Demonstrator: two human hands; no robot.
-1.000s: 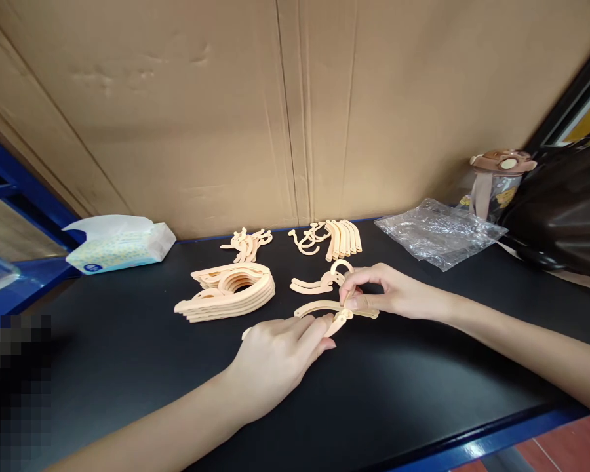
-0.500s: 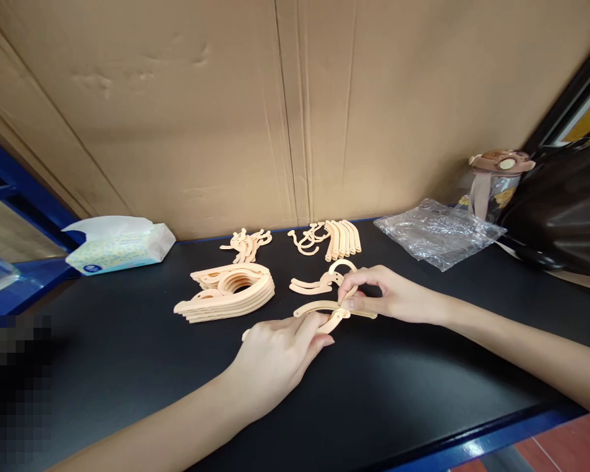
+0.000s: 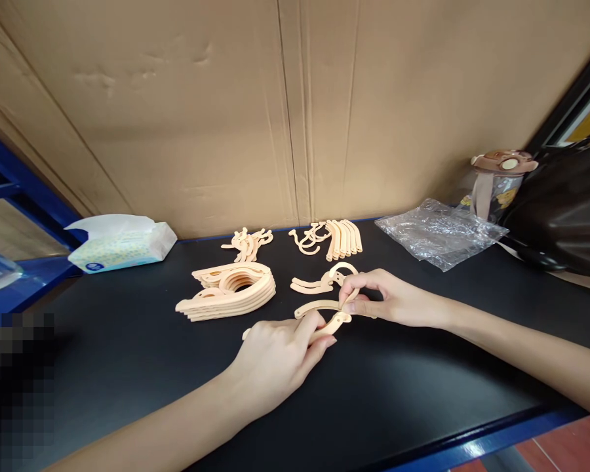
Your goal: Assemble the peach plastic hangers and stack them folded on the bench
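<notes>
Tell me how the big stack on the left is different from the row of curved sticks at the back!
The stack is piled up, while the row of sticks is laid side by side. The stack looks bigger overall; the row of sticks looks smaller. The stack has a round opening in it, but the row of sticks has only thin gaps. Both are pale peach and lie on the black table.

Left hand [image 3: 275, 351] back up, fingers curled, thumb out; right hand [image 3: 391, 298] near it, thumb and index pinched. Forearms [image 3: 177, 419] bare, angled inward.
</notes>
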